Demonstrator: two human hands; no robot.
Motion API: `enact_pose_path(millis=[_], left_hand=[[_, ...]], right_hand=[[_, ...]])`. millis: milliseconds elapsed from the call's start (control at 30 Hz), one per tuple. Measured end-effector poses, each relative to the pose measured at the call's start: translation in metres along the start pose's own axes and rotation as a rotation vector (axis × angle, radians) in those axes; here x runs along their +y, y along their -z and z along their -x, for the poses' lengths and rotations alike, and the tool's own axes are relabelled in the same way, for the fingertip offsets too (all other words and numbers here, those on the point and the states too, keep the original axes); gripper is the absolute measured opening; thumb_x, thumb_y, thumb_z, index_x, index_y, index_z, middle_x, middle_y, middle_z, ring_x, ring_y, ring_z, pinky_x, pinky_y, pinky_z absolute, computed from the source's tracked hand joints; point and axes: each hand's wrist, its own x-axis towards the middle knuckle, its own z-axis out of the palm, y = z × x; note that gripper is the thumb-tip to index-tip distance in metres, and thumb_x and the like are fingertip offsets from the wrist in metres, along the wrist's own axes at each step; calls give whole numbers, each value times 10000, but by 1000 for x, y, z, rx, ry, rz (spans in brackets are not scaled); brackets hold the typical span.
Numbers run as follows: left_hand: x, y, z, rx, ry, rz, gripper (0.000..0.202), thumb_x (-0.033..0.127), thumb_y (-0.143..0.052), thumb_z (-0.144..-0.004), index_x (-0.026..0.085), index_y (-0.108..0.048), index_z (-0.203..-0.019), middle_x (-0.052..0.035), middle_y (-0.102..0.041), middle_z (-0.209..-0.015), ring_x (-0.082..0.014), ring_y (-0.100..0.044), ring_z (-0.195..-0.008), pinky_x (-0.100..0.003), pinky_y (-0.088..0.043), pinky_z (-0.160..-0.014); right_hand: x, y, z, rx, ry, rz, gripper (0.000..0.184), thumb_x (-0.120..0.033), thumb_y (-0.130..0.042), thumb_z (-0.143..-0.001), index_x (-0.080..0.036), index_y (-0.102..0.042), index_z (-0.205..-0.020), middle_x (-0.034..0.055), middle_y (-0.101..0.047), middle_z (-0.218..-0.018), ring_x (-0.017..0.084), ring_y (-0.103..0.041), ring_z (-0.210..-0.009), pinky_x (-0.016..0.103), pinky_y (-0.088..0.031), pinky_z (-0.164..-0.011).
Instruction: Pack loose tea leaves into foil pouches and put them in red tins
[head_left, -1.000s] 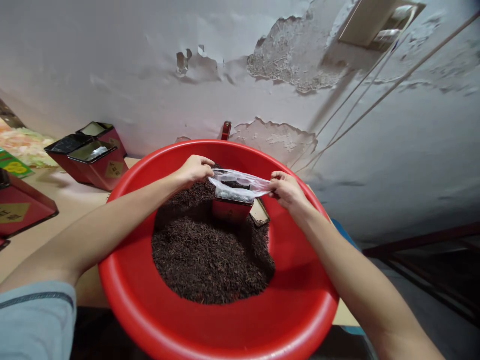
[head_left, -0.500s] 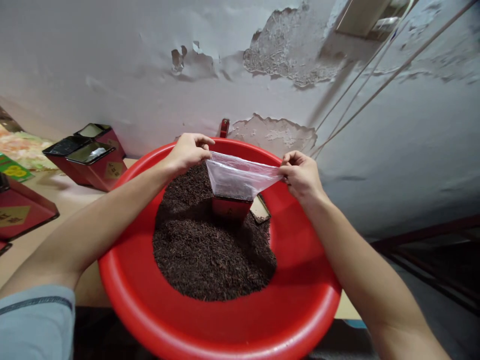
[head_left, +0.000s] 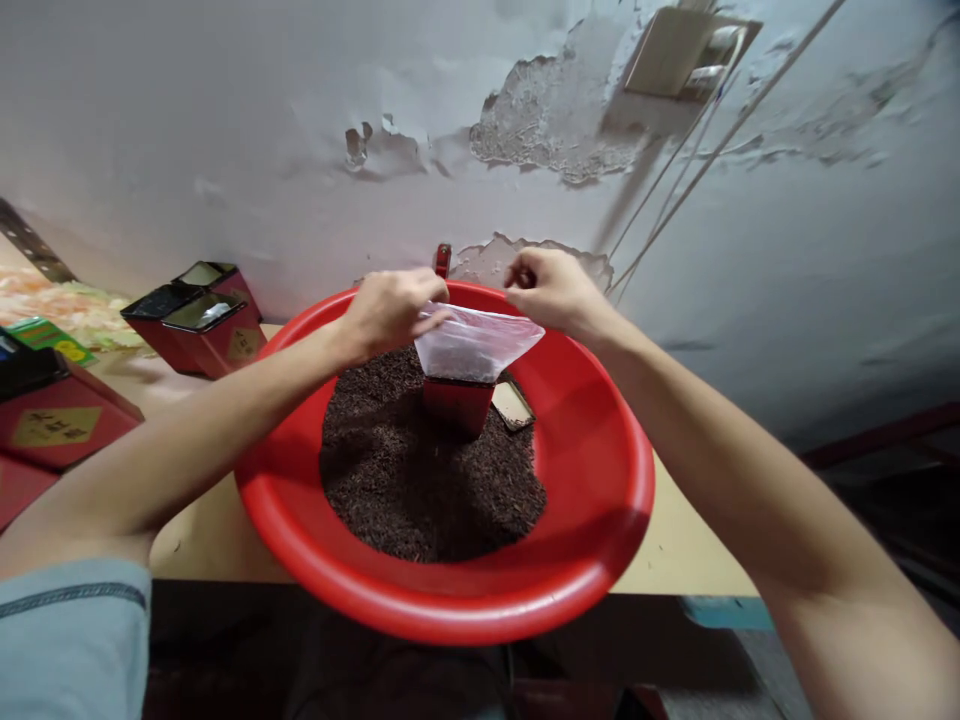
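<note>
A clear plastic bag [head_left: 480, 342] rises out of a red tin [head_left: 459, 406] that stands in dark, loose tea leaves [head_left: 427, 500] inside a big red basin [head_left: 442, 618]. My left hand [head_left: 394, 310] grips the bag's upper left corner between thumb and fingers. Just above the bag's right corner, apart from it, my right hand [head_left: 555, 290] is loosely closed, its fingers curled, with nothing seen in them. Beside the tin, a tin lid [head_left: 513, 404] lies on the tea with its pale inner side up.
Several red tins [head_left: 217, 340] stand on the table [head_left: 682, 540] left of the basin, with another tin [head_left: 67, 420] nearer me. A green packet [head_left: 52, 340] lies behind it. The peeling wall [head_left: 300, 220] rises behind the basin, with cables [head_left: 720, 150] running down it.
My right hand has let go of the bag's right corner and moved up and left. My left hand stays on the left corner, its grip shifted. The view has shifted slightly.
</note>
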Motion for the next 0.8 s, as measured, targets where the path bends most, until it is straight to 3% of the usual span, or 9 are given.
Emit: enact_pose_path(millis=[67, 133, 233, 367, 467, 567, 800], left_hand=[[13, -8, 5, -166, -17, -17, 167, 221, -763, -785, 185, -734, -945, -82, -705, -995, -266, -639, -1041, -342, -445, -879], [21, -13, 7, -241, 2, -33, 103, 141, -712, -792, 194, -738, -877, -80, -713, -956, -263, -641, -1021, -346, -433, -873], [22, -11, 9, -222, -24, 39, 172, 85, -626, -812, 204, -749, -835, -66, -722, -937, -225, -637, -979, -334, -430, -874], [19, 2, 11, -127, -87, 66, 178, 125, -681, -789, 196, -775, -921, -64, -713, -996, -191, -634, -902, -312, -447, -839], [18, 8, 1, -27, -96, 20, 182, 155, -693, -790, 169, -774, -953, -72, -719, -977, -191, -635, -885, -307, -460, -817], [16, 7, -17, -7, -142, 14, 188, 115, -658, -779, 173, -779, -910, -36, -743, -853, -162, -639, -813, -295, -463, -817], [12, -10, -48, -79, -192, -48, 153, 113, -722, -744, 219, -807, -814, -15, -750, -747, -187, -667, -822, -334, -465, -855]], right_hand=[[-14, -6, -6, -111, 62, 96, 189, -52, -603, -652, -163, -710, -760, 13, -646, -684, 149, -602, -684, 267, -468, -681], [-23, -15, -10, -203, 111, 177, 212, -9, -622, -650, -166, -730, -741, 37, -669, -690, 178, -638, -719, 293, -501, -737], [-26, -29, -11, -232, 117, 225, 225, 29, -638, -689, -167, -744, -721, 48, -656, -643, 204, -668, -716, 327, -521, -793], [-18, -35, -9, -310, 123, 256, 223, 21, -645, -765, -172, -739, -702, 20, -613, -570, 181, -650, -637, 314, -517, -779], [-15, -32, -9, -362, 182, 331, 292, 35, -620, -769, -179, -789, -874, 27, -695, -678, 167, -670, -694, 275, -514, -768], [-15, -27, -9, -404, 192, 369, 420, 66, -567, -742, -187, -798, -986, 45, -762, -832, 173, -704, -775, 262, -521, -754], [-8, -19, 4, -241, 214, 455, 333, 21, -551, -756, -185, -789, -862, 39, -722, -701, 164, -660, -666, 270, -488, -702]])
